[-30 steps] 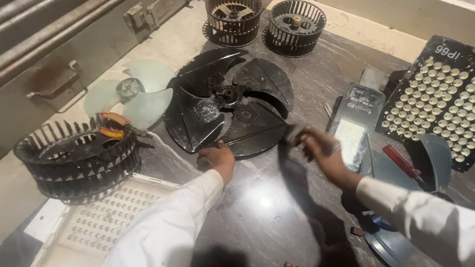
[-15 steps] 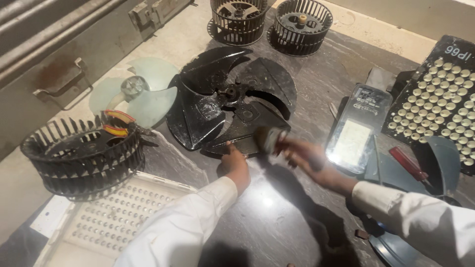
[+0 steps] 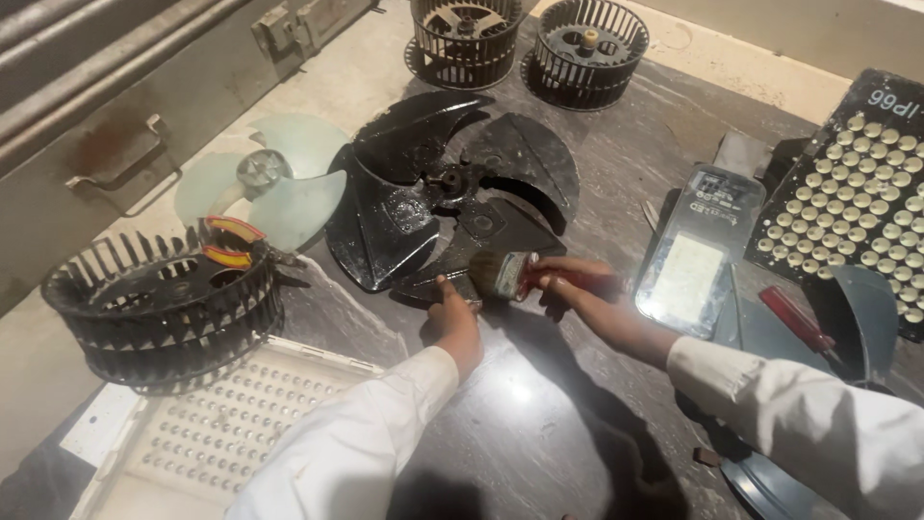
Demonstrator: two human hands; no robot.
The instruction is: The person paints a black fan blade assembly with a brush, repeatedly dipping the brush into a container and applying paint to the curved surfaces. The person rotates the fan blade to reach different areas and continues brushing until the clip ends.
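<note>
Head view: the work lies on a dark, veined stone slab (image 3: 539, 433) with a glossy patch of reflected light near its middle; beyond its far edge runs a pale beige floor or ledge, and a grey metal frame with a latch (image 3: 125, 154) crosses the corner at ten o'clock.

At the centre lies the large black plastic fan blade wheel (image 3: 433, 202), flat on the slab and shiny. The left hand (image 3: 452, 313) presses down on the blade's near edge at six o'clock of the wheel, fingers bent on the plastic. The right hand (image 3: 577, 284) is clenched around the red handle of a small paintbrush (image 3: 505, 273), whose pale bristles touch the same near blade, just beside the left fingertips.

At nine o'clock of the wheel a translucent pale-green three-blade fan (image 3: 274, 178) partly slips under it. At eight o'clock stands a black slotted blower drum (image 3: 159, 313) with a red-and-yellow piece resting on its rim. Below it, at seven o'clock, lies a white perforated panel (image 3: 192, 443).

At twelve o'clock stand two small black cage blower wheels (image 3: 525, 39). At three o'clock lie a flat rectangular lamp housing with a pale centre (image 3: 698, 250), a black panel studded with round white lenses (image 3: 852, 193), a red-handled screwdriver (image 3: 794, 318) and grey curved blades (image 3: 861, 313).
</note>
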